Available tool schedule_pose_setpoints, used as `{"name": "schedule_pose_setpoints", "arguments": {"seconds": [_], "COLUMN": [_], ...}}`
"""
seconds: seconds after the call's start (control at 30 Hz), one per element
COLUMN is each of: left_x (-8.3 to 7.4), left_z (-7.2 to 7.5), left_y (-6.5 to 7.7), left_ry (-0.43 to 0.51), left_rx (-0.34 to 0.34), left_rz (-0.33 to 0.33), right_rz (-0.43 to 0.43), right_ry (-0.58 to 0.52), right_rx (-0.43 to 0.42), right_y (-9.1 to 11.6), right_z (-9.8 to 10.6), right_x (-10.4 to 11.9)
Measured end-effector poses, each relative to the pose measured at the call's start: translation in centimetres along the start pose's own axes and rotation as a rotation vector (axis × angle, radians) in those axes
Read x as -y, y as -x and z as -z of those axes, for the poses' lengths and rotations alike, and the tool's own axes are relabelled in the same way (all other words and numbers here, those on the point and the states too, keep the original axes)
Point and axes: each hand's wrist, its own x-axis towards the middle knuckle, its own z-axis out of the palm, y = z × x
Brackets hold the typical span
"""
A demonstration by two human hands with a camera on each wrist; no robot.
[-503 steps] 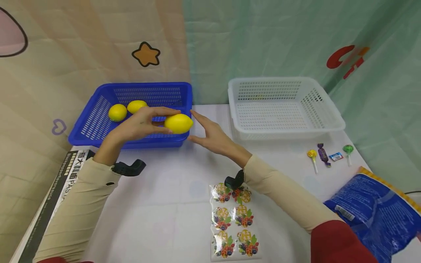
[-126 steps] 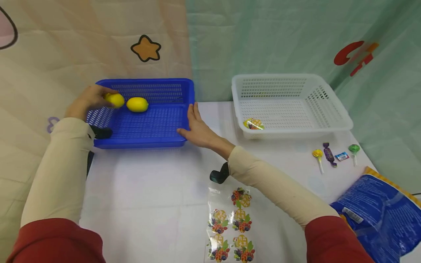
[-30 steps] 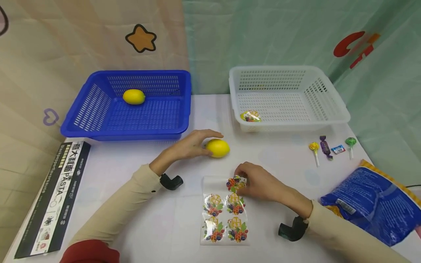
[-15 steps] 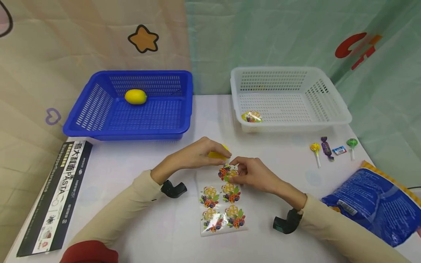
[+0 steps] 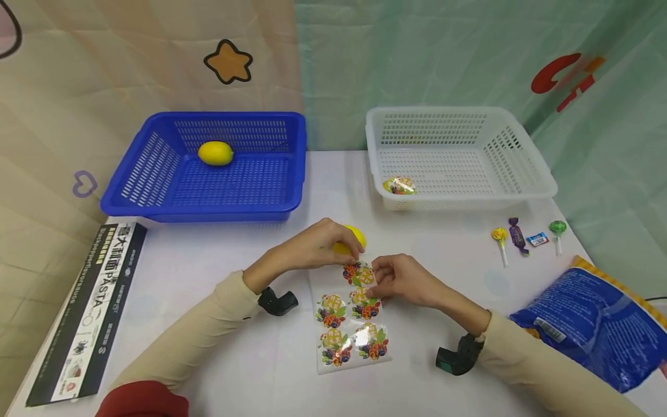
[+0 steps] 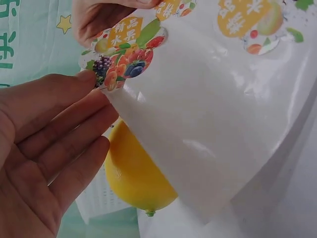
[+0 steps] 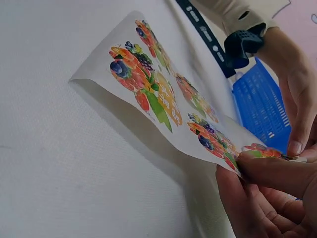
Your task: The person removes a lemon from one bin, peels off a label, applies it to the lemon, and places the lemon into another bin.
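Note:
A sheet of fruit-print stickers is lifted at its far end. My right hand pinches its right edge between thumb and fingers. At the far end, my left hand pinches the edge of the top sticker, thumb on the print and fingers behind. That sticker overhangs the sheet's edge in the left wrist view. On the table just beyond my left fingers lies a lemon, partly hidden by them. In the right wrist view the near end of the sheet curls up above the tabletop.
A blue basket at back left holds one lemon. A white basket at back right holds a lemon bearing a sticker. Lollipops and wrapped candies, a blue bag and a pasta box flank the sheet.
Within the last second my left hand has left the lemon and taken hold of the top sticker. My right hand has shifted left with the sheet. Earlier, a stickered lemon appeared in the white basket.

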Motion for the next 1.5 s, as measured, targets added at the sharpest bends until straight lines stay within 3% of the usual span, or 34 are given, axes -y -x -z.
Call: {"name": "schedule_pose_setpoints", "arguments": {"seconds": [0.23,0.33,0.43,0.5,0.6,0.7,0.77,1.0,1.27,1.5], "left_x": [0.1,0.1,0.2,0.2,0.3,0.3,0.3,0.4,0.6,0.6], "left_z": [0.2,0.8,1.5,1.9,2.4,2.7,2.8,2.9,2.8,2.4], "left_y": [0.1,0.3,0.6,0.8,1.0,1.2,1.3,1.2,0.6,0.2], "left_ry": [0.07,0.095,0.094,0.087,0.084,0.081,0.068,-0.005,-0.059,-0.062], "left_rx": [0.002,-0.022,-0.043,-0.054,-0.063,-0.067,-0.072,-0.099,-0.113,-0.105], "left_rz": [0.014,0.02,0.022,0.025,0.033,0.049,0.057,0.048,-0.029,-0.023], "right_rz": [-0.105,-0.137,-0.136,-0.11,-0.056,0.013,0.063,0.25,0.304,0.298], "right_ry": [-0.128,-0.064,0.079,0.165,0.242,0.239,0.223,0.23,0.298,0.15], "right_rx": [0.131,0.199,0.211,0.157,0.006,-0.131,-0.17,-0.093,-0.047,-0.011], "right_y": [0.3,0.9,1.2,1.0,0.3,-0.9,-1.8,-5.4,-7.3,-6.8], "right_z": [-0.3,-0.3,0.5,1.7,3.8,5.1,5.3,3.5,1.8,1.7], "right_x": [-0.3,-0.2,0.3,0.4,0.0,-0.7,-1.1,-0.9,-0.1,0.2]}}
